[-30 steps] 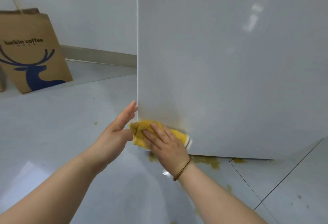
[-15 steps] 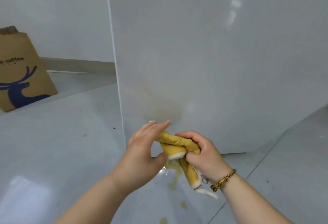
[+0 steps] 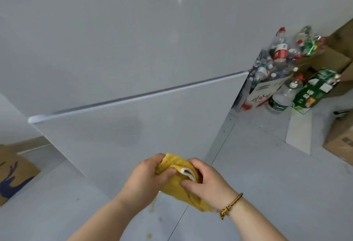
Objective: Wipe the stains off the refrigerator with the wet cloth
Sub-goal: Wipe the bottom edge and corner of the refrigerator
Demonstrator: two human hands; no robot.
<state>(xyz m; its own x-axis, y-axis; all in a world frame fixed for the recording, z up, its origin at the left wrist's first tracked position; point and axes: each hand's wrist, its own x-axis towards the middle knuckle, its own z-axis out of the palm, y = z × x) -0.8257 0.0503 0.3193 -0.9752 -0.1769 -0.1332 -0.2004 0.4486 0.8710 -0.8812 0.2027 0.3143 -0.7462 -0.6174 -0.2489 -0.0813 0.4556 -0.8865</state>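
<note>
Fingers (image 3: 151, 162) of the left hand (image 3: 145, 181) curl over the top of the yellow cloth (image 3: 174, 191), with the thumb pressed into its folds. The fingers (image 3: 195, 163) of the right hand (image 3: 208, 185) wrap round the other side, thumb on the front, so both hands grip the cloth bunched between them. A white hem shows in the middle of the bundle, and one end hangs below the right wrist, which wears a braided bracelet (image 3: 230, 205).

Below the hands, small yellow spots (image 3: 152, 205) lie on the grey floor (image 3: 267, 193). The cloth is held up in front of the bottom of the white refrigerator (image 3: 133, 49). A faint greyish smear (image 3: 131, 128) shows on its lower door (image 3: 172, 118), above the hands. A seam (image 3: 145, 95) divides the lower door from the upper one.

At the left edge a brown paper bag (image 3: 17, 173) with a blue deer print stands on the floor. To the right, past the refrigerator, a heap of plastic bottles (image 3: 279, 53) fills a red and white box (image 3: 260, 96), with a green carton (image 3: 315, 91) just beside it and a cardboard box (image 3: 340, 139) near the right edge.
</note>
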